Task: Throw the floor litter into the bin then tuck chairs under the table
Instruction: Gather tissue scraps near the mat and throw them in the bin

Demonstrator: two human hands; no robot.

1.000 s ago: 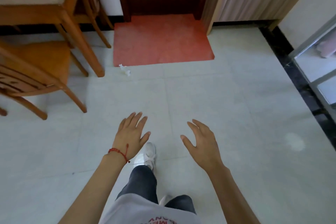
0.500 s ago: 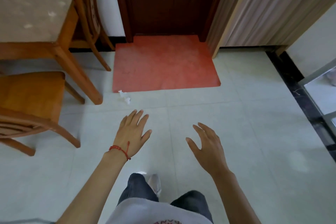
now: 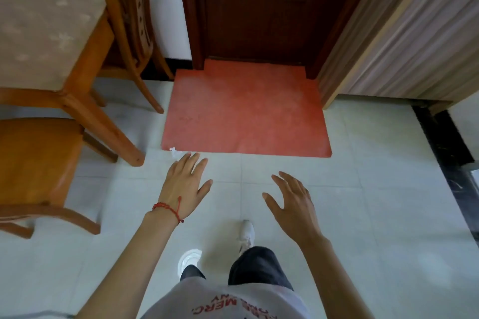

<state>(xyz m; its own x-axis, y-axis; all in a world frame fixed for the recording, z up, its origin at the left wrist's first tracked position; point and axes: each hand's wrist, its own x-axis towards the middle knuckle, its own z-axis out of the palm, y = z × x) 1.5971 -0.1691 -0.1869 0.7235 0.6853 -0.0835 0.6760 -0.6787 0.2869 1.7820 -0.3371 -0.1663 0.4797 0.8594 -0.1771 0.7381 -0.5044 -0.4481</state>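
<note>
A: What's nearest you?

B: Your two hands, left hand (image 3: 185,184) and right hand (image 3: 293,202), both spread, holding nothing.

A: And litter?

B: One crumpled white paper scrap (image 3: 175,152) on the pale tiled floor (image 3: 363,189), just past your left fingertips, at the red mat's (image 3: 246,111) near corner; its long axis is too small to tell.

A: Obstacles?

B: The wooden worktop's (image 3: 46,21) leg (image 3: 103,127) beside it, and two orange wooden chairs (image 3: 36,163), near and far.

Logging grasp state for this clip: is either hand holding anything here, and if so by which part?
Nothing is held. The left hand and right hand are both open; the white litter scrap lies on the floor beyond the left fingertips.
</note>
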